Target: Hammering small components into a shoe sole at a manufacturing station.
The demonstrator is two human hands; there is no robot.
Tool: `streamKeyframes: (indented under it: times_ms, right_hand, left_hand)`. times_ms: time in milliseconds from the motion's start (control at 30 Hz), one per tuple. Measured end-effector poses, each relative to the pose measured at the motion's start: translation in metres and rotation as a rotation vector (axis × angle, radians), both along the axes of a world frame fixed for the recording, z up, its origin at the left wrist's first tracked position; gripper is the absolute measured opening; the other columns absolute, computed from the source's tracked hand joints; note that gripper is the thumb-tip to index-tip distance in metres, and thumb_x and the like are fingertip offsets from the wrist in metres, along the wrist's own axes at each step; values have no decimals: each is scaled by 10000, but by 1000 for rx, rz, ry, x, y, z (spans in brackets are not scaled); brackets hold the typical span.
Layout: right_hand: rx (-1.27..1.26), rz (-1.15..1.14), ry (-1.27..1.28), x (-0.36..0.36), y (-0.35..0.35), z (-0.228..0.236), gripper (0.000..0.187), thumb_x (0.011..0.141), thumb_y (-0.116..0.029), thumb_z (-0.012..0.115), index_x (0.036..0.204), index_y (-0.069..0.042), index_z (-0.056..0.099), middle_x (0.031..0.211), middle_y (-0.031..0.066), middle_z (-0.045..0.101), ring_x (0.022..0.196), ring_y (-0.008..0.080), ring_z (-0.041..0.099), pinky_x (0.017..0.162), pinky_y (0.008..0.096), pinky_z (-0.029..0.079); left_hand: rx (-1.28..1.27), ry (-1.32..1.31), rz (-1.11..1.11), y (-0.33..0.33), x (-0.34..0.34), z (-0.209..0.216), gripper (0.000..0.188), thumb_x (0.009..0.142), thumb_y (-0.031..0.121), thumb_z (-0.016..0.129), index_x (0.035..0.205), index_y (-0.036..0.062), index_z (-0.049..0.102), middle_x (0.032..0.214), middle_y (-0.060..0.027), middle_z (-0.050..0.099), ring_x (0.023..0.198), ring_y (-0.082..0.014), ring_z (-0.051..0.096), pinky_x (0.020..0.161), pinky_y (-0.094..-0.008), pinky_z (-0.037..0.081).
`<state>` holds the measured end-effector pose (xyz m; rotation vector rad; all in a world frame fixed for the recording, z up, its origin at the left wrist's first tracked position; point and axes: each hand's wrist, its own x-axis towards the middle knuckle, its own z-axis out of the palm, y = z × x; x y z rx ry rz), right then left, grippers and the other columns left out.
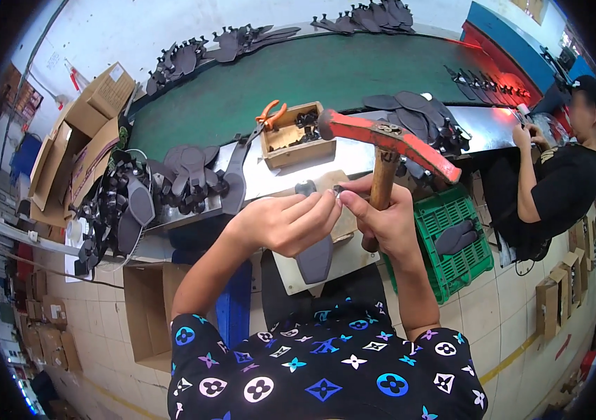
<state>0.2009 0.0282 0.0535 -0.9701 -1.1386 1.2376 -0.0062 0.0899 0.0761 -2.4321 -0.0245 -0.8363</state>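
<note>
My right hand [394,218] is wrapped round the wooden handle of a hammer [383,178], whose red head points up and across. The thumb and forefinger of that hand meet the fingertips of my left hand [287,222] at a small dark piece [338,190]. My left hand is closed in a pinch on this piece; its exact kind is too small to make out. Beneath my hands a dark grey shoe sole [315,261] rests on a pale board [289,274], partly hidden by my left hand. A wooden block [345,225] shows behind my fingers.
A wooden box [301,155] of small black parts stands ahead, with orange-handled pliers [271,116] at its corner. Piled soles [193,168] lie left. A green crate [452,241] stands right. Beyond runs a green conveyor belt [354,70]; a co-worker [564,168] sits at the right.
</note>
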Motion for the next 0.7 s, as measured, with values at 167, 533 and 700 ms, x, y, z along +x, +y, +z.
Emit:
streamKeyframes:
  times_ms: [167,533,700]
  right_hand:
    - [8,-27,-96,-2,13,-27,245,867,-132,759,1065,-7,687,650,-52,559,479,12,435,430,200,302]
    - [158,55,-377,-14,80,-101,253,849,-117,743,1051,30,699,768,17,658,647,70,583,588,231,458]
    - [165,147,-500,-14,87,-107,263,827,-97,763,1047,37,711,958,92,734,876,133,662,800,279,515]
  left_hand:
    - [-851,-509,197,11,-2,-60,321,757,101,791,1031,26,643,1000,-120,670,903,-296,668,797,-369,545]
    - [-1267,-586,378,37,-3,-152,305,815,211,773,1031,11,691,970,-158,690,901,-316,673,794,-376,514]
    - [-1338,-612,385,28,-6,-156,297,815,170,762,1065,19,709,940,-156,715,842,-285,692,763,-360,524]
